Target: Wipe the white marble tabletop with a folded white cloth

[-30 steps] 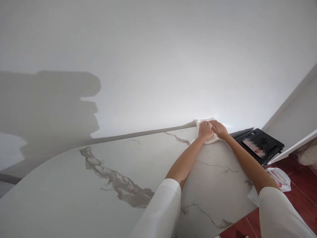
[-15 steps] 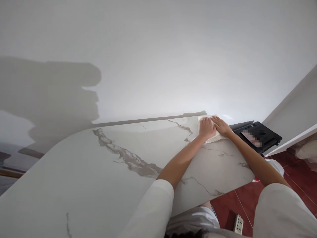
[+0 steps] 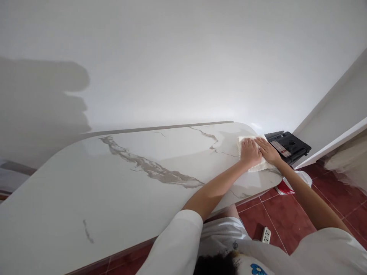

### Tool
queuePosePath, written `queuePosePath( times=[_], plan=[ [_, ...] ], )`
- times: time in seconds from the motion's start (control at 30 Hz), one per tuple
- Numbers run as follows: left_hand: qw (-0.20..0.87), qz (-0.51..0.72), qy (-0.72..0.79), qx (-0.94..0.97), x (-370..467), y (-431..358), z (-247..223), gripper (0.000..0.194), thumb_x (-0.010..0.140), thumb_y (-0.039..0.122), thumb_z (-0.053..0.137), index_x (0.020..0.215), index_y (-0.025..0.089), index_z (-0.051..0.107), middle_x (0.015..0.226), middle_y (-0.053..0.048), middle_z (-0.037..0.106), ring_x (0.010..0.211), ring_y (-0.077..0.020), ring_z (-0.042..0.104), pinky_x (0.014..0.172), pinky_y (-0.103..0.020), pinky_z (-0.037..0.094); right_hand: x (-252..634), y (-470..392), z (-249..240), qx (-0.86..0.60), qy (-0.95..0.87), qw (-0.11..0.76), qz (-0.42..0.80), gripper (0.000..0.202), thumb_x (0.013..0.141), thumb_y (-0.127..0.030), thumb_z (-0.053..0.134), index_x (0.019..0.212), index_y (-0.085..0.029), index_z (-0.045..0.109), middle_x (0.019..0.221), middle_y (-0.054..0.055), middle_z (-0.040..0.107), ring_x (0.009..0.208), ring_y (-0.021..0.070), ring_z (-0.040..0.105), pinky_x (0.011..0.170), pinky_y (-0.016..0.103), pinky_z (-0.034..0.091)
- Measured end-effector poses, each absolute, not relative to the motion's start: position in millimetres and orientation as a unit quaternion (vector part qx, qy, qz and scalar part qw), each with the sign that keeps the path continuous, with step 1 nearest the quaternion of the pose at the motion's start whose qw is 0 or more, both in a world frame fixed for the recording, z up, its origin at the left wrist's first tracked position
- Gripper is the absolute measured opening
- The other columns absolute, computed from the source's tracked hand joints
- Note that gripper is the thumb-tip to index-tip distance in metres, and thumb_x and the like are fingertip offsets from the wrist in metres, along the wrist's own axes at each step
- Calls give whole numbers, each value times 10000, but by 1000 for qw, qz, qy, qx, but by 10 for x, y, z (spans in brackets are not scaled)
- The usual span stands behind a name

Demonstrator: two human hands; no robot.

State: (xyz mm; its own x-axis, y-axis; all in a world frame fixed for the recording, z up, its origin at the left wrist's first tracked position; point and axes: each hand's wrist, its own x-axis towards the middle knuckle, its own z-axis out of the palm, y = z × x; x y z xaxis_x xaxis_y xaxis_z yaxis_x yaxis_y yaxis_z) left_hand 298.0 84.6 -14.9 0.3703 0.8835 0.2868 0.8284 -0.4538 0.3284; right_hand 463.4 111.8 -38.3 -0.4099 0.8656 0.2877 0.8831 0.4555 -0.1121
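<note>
A cream cloth lies on the right end of the white marble-patterned table. My left hand rests flat on the cloth, pressing it against the tabletop. Beside it, touching, my right hand also lies on the cloth with its fingers stretched out toward my left hand. The cloth's lower edge shows below both hands.
Beyond the table's right end is a black case or device with a label. A white and red bag lies below it. On the red tiled floor is a power strip. A white wall runs behind the table.
Both hands and the cloth have moved from the table's back edge toward its right end, nearer to me. The view has shifted, with more of the floor and the table's front edge showing.
</note>
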Motion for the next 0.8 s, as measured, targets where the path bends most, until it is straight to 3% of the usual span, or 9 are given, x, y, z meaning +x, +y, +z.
queuePosePath(
  times=[0.4,0.8],
  plan=[
    [54,226,486,843,2969,178,-198,612,899,340,307,1365,-56,297,1436,-261,310,1353,-358,238,1099,-494,167,4607,279,-392,-536,-825,169,-67,503,940,-298,229,1414,-188,359,1468,59,353,1376,222,250,1104,467,298],
    [50,185,428,883,2308,88,-209,596,893,333,317,1389,4,287,1457,-206,309,1361,-314,245,1124,-456,176,3835,-79,-463,-608,-757,205,-123,505,924,-266,247,1416,-245,358,1412,72,440,1319,281,367,999,511,408]
  ],
)
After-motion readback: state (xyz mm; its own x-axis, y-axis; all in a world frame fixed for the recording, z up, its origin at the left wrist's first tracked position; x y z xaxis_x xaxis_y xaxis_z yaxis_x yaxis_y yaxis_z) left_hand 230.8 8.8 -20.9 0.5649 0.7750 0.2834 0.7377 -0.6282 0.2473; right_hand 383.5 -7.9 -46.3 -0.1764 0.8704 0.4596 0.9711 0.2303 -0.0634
